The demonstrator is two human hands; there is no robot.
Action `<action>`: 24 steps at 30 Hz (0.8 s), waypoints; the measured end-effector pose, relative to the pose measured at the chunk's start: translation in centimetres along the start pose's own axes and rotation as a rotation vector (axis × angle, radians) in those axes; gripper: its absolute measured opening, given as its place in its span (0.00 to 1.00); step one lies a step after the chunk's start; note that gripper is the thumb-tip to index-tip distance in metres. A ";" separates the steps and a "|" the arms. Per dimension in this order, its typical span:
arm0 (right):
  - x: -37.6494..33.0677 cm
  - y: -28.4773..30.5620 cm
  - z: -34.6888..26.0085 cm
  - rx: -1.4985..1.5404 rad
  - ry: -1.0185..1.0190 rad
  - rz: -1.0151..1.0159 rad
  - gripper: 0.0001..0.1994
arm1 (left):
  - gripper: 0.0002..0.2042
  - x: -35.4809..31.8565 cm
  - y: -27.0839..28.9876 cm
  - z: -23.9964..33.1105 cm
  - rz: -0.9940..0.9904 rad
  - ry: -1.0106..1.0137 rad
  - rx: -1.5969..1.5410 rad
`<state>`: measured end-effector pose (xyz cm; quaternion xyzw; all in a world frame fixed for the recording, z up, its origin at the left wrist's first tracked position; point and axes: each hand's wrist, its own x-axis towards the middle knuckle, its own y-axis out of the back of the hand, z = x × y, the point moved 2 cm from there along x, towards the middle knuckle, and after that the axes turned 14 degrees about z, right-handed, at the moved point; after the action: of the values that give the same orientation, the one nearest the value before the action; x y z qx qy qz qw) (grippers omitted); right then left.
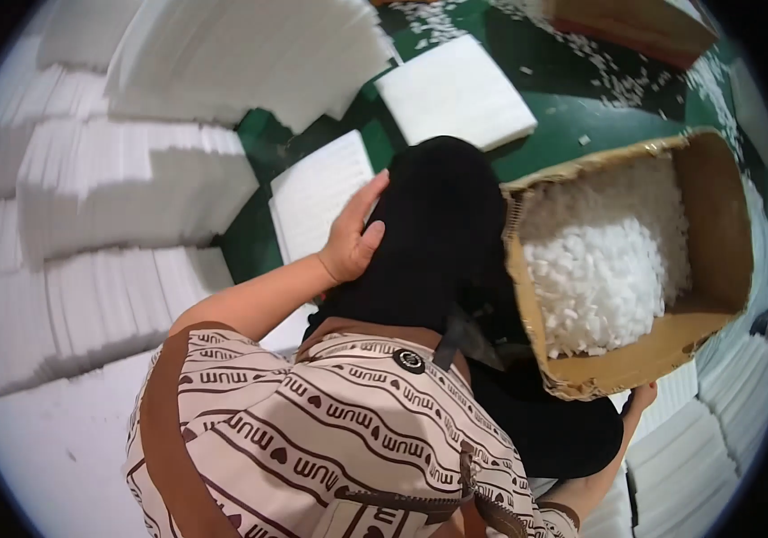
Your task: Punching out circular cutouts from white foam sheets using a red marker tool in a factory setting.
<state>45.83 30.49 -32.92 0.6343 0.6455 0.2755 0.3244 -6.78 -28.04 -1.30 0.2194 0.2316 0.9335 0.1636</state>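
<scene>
My left hand [354,231] lies against the side of my black-trousered knee [442,224], its fingers stretched out and thumb apart. It holds nothing. Just past it is a small stack of white foam sheets [317,188]. My right hand [641,400] shows only in part, beside my other knee and against the lower edge of an open cardboard box [716,211]. Most of its fingers are hidden, so its grip cannot be told. Inside the tilted box sits a heap of small white foam pieces [595,287].
Tall stacks of white foam sheets [133,188] line the left side. Another square stack [456,90] lies on the green floor [550,125] ahead. Loose white bits [626,85] are scattered at the far right, near a brown box [635,27]. More sheet stacks [684,457] stand at the lower right.
</scene>
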 end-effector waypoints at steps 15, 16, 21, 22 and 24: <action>-7.8 11.8 -18.0 -0.065 -0.095 -0.146 0.15 | 0.39 -17.0 19.8 -29.7 0.300 1.391 0.302; -7.7 13.0 -17.5 -0.075 -0.081 -0.138 0.15 | 0.39 -17.2 18.5 -30.2 0.323 1.349 0.256; -8.9 15.3 -16.2 -0.148 -0.032 -0.095 0.15 | 0.37 -16.4 15.3 -31.6 0.317 1.358 0.726; -9.5 14.9 -16.0 -0.167 -0.031 -0.086 0.15 | 0.35 -15.8 15.8 -30.7 0.286 1.376 0.695; -8.0 15.7 -16.7 -0.213 -0.021 -0.073 0.15 | 0.34 -17.6 15.9 -31.5 0.265 1.428 0.633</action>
<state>42.87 24.15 -9.68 0.5749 0.6319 0.3240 0.4064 -10.37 -59.86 -24.20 -0.3709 0.5069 0.7500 -0.2073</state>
